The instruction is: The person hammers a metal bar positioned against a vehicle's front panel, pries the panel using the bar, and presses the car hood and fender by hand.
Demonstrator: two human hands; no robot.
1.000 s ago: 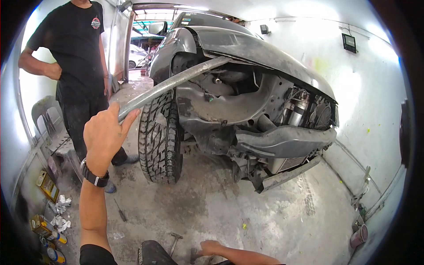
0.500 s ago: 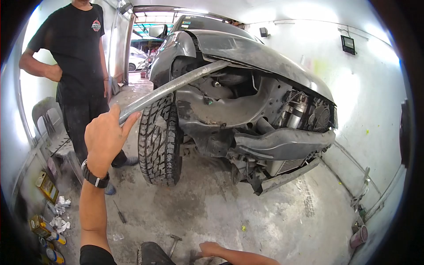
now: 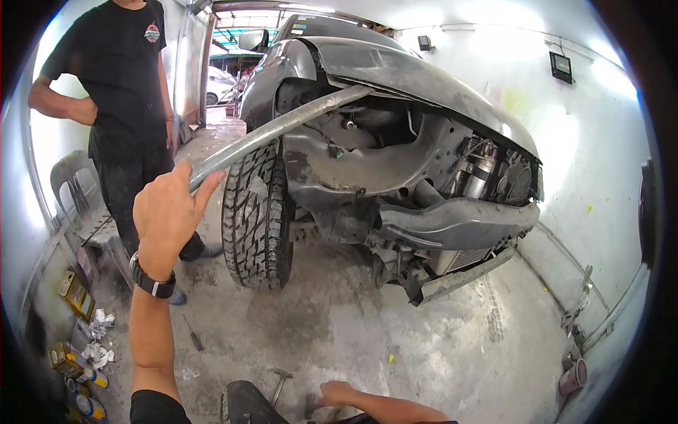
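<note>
My left hand [image 3: 168, 215], with a watch on its wrist, is wrapped round the near end of a long grey metal pipe [image 3: 272, 129]. The pipe slants up and to the right, over the front tire [image 3: 256, 219]. Its far end meets the underside of the hood edge [image 3: 424, 74] on a dark grey vehicle whose front is stripped. Low in the view, my right hand [image 3: 336, 393] is curled near the floor beside a dark object that I cannot make out. To its left, a hammer [image 3: 281, 381] is partly hidden by my dark-clad leg [image 3: 248, 403].
A person in black [image 3: 120, 92] stands at the left beside a grey chair [image 3: 78, 191]. Cans [image 3: 90, 406] and crumpled paper [image 3: 99, 353] lie along the left wall. A screwdriver-like tool [image 3: 193, 336] rests on the floor [image 3: 459, 353]. The bent bumper beam [image 3: 459, 225] juts forward.
The vehicle sits slightly higher in the view, and the pipe's far end has shifted a little up and right. My left hand keeps its hold; my right hand has barely moved.
</note>
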